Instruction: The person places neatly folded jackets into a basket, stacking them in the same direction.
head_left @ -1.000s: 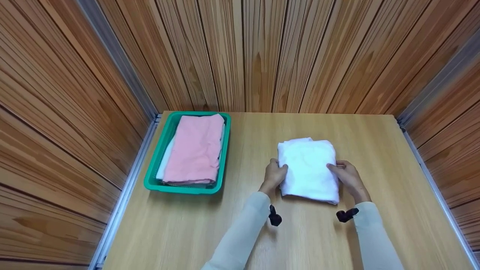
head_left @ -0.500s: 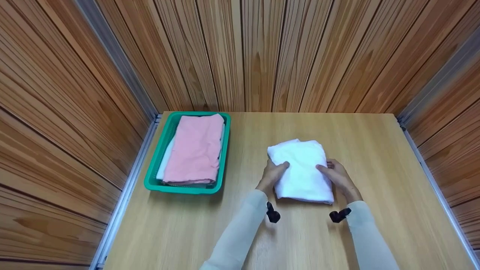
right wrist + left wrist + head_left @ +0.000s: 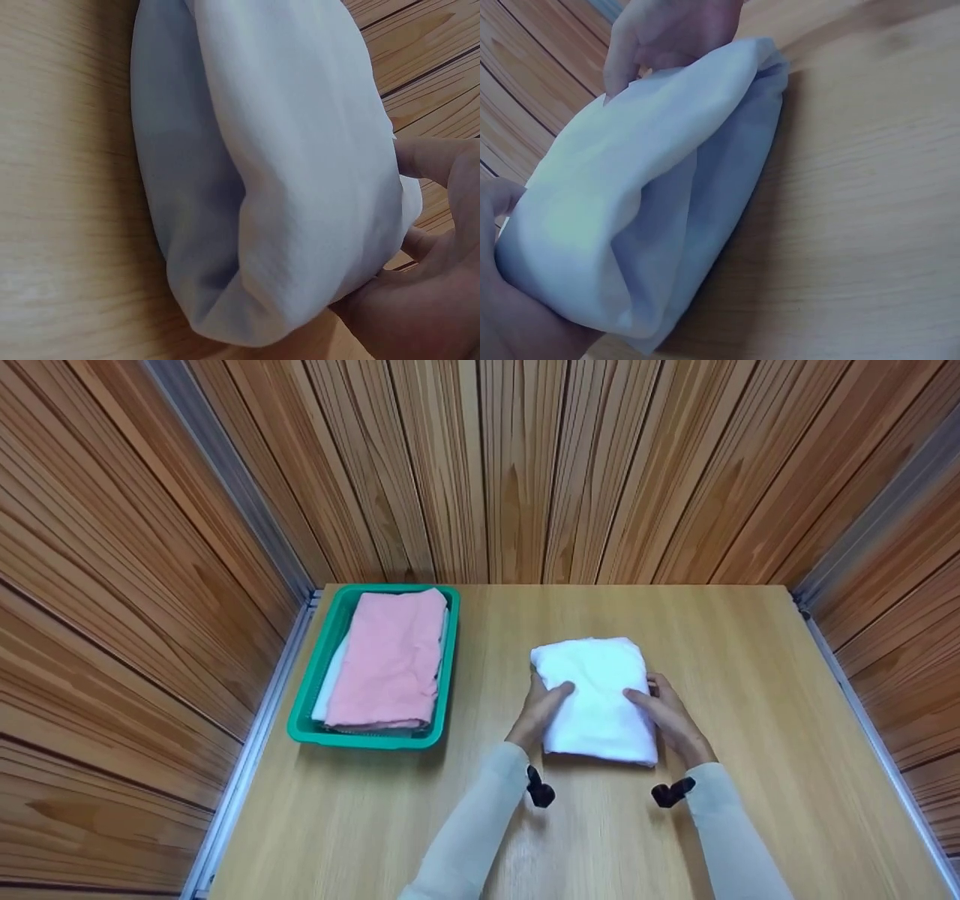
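A folded white cloth [image 3: 598, 705] is held between both hands, low over the wooden table. My left hand [image 3: 538, 711] grips its left edge, thumb on top and fingers tucked beneath. On the opposite edge my right hand [image 3: 667, 716] holds it the same way, its thumb lying on the upper face. Thick rolled layers of the cloth [image 3: 622, 195] face the left wrist camera, with both hands around it. In the right wrist view the folded end of the cloth [image 3: 300, 172] bulges in front of my right hand [image 3: 427, 277]. The fingers under the cloth are mostly hidden.
A green plastic basket [image 3: 300, 727] stands at the table's back left, holding a folded pink cloth [image 3: 394, 660] on top of a whitish one [image 3: 330, 682]. Wood-panelled walls [image 3: 517, 472] enclose the table [image 3: 600, 840] at the back and both sides.
Both hands have shifted the white cloth a little to the left. The left thumb reaches further over its top. The basket and the cloths in it have stayed put.
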`<state>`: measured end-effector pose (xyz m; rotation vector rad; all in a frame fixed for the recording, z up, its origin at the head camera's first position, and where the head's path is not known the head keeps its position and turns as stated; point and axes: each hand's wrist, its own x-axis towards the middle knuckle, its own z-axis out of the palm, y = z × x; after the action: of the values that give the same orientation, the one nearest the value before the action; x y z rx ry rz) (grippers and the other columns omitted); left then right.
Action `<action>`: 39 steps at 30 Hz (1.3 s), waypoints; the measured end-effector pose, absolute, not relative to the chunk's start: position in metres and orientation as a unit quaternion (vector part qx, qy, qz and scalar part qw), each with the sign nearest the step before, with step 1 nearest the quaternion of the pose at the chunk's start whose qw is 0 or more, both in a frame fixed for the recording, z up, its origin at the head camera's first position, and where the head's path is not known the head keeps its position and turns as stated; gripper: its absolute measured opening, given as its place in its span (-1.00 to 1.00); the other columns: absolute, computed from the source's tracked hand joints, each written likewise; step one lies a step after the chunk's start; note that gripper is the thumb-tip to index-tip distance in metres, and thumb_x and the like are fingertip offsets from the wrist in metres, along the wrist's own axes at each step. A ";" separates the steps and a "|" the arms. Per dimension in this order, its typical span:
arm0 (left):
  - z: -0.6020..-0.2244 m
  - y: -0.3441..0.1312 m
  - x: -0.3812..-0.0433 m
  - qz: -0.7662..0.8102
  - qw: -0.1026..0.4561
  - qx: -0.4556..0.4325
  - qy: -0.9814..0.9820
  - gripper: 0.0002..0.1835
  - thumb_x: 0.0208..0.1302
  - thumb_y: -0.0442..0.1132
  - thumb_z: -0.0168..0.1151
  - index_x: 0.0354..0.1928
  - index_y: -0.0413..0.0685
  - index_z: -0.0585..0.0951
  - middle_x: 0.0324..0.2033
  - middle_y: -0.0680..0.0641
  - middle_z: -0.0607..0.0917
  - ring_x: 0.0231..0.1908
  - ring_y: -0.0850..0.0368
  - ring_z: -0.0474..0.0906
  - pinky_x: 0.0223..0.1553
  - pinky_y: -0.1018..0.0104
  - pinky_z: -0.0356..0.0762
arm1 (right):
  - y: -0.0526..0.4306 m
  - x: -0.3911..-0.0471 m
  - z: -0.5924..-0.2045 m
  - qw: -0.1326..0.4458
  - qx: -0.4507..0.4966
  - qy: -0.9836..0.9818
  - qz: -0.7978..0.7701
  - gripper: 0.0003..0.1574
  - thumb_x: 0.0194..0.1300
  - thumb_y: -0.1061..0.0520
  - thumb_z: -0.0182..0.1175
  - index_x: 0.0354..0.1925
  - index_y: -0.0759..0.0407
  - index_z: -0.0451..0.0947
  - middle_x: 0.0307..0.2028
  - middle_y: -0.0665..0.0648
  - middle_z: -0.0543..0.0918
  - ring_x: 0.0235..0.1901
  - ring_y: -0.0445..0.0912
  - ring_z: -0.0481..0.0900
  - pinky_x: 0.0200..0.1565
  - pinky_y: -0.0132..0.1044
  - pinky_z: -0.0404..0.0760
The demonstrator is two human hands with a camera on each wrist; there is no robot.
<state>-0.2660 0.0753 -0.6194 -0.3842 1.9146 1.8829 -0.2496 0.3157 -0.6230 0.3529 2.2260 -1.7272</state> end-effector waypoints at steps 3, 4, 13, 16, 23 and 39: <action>-0.622 0.072 -0.268 0.684 0.207 -0.121 0.689 0.08 0.46 0.09 0.24 0.75 0.24 -0.24 0.75 -0.02 -0.10 0.72 -0.10 -0.17 0.69 -0.13 -0.22 | 0.315 -0.249 -0.625 0.160 0.123 0.763 -0.614 0.03 0.57 -0.17 0.21 0.64 0.17 -0.10 0.61 0.43 0.09 0.53 0.23 0.22 0.54 0.11 0.19; -0.622 0.070 -0.268 0.686 0.203 -0.115 0.689 0.08 0.46 0.08 0.25 0.75 0.23 -0.24 0.75 -0.02 -0.11 0.72 -0.10 -0.18 0.69 -0.13 -0.23 | 0.315 -0.249 -0.626 0.164 0.122 0.760 -0.616 0.04 0.57 -0.19 0.20 0.65 0.13 -0.14 0.62 0.42 0.09 0.51 0.22 0.25 0.52 0.08 0.23; -0.632 0.063 -0.271 0.685 0.165 -0.071 0.706 0.07 0.48 -0.02 0.27 0.75 0.09 -0.23 0.72 -0.18 -0.02 0.70 -0.19 -0.10 0.68 -0.15 -0.13 | 0.312 -0.250 -0.641 0.173 0.107 0.724 -0.659 0.18 0.65 -0.15 0.09 0.70 -0.15 -0.57 0.72 0.33 -0.25 0.67 0.26 -0.05 0.60 0.14 0.06; -0.634 0.063 -0.274 0.681 0.145 -0.066 0.715 0.06 0.49 -0.06 0.28 0.75 0.20 -0.23 0.73 -0.13 -0.06 0.71 -0.19 -0.13 0.67 -0.20 -0.18 | 0.310 -0.250 -0.644 0.159 0.079 0.724 -0.667 0.19 0.67 -0.08 0.06 0.70 -0.28 -0.65 0.72 0.11 -0.58 0.70 0.18 -0.58 0.63 0.26 -0.41; -0.635 0.058 -0.276 0.663 0.146 -0.042 0.733 -0.18 0.57 -0.05 0.22 0.71 0.46 0.07 0.74 -0.01 -0.01 0.71 -0.18 -0.13 0.67 -0.23 -0.16 | 0.306 -0.245 -0.644 0.127 0.032 0.738 -0.662 -0.02 0.68 -0.12 0.05 0.72 -0.42 -0.32 0.73 -0.08 -0.49 0.68 0.08 -0.68 0.60 0.29 -0.58; -0.640 0.043 -0.272 0.680 0.251 -0.067 0.685 -0.19 0.19 0.08 0.58 0.48 0.67 0.46 0.70 0.04 0.13 0.69 -0.13 -0.03 0.65 -0.24 -0.14 | 0.311 -0.241 -0.653 0.157 0.012 0.706 -0.690 0.06 0.56 0.03 0.28 0.73 -0.33 -0.09 0.75 0.05 -0.45 0.71 0.19 -0.51 0.62 0.33 -0.36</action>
<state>-0.2723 0.0434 -0.6401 -0.1826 1.8656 1.8520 -0.2412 0.3109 -0.6531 0.0355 2.0204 -1.9746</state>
